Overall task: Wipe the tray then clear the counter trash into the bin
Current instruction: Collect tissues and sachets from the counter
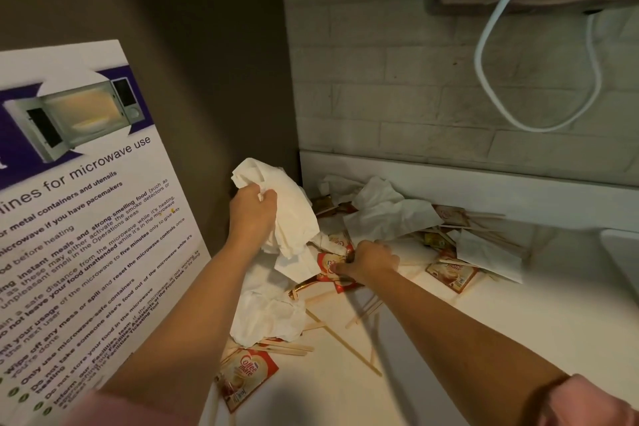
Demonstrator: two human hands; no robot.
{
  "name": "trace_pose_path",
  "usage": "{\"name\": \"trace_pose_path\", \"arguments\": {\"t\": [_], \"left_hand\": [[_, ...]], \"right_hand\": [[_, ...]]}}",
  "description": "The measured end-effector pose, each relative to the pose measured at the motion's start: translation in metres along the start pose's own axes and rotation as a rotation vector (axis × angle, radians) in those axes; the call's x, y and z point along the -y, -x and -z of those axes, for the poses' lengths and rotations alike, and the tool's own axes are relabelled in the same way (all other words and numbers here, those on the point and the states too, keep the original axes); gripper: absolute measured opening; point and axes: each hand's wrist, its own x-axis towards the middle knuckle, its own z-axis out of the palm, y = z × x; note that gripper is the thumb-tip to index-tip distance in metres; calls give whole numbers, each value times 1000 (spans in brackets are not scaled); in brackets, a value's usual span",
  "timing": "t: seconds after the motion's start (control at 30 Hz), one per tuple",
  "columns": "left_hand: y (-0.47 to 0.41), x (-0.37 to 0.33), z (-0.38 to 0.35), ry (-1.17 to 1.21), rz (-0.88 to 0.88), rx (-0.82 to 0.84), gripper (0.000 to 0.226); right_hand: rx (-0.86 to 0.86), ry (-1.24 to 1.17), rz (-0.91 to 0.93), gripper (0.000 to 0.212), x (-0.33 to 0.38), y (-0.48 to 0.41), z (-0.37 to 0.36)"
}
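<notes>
The fingers (267,196) of my left hand (252,214) are curled round a wad of paper napkins (292,211), held above the tabletop (449,339). My right hand (371,261) pinches red creamer sachets (328,264) lying in the litter. Everything looks light and limp, and the sachets look slick, so I'd bunch them whole.

Left hand (250,210): tissues (295,218) (right hand (372,261): sachets (326,262))

The pale counter (449,339) is littered with crumpled white tissues (266,318), red Coffee-mate sachets (247,377) and thin wooden stir sticks (342,342), with possibly a tray (622,252) at its right edge.
</notes>
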Motion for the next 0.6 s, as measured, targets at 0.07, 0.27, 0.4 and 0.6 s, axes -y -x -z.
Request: {"name": "trace_pose_path", "arguments": {"t": [0.07,0.27,0.4,0.6], "left_hand": [[1,1,0,-3,4,7,35],[2,4,-3,-10,19,27,35],[5,6,0,-32,15,32,33],[17,4,3,-23,20,61,17]], "right_hand": [[53,-53,-20,64,1,0,2],[99,-406,-71,61,12,6,0],[122,-533,-15,23,7,14,13],[14,-633,90,43,-7,25,41]]}}
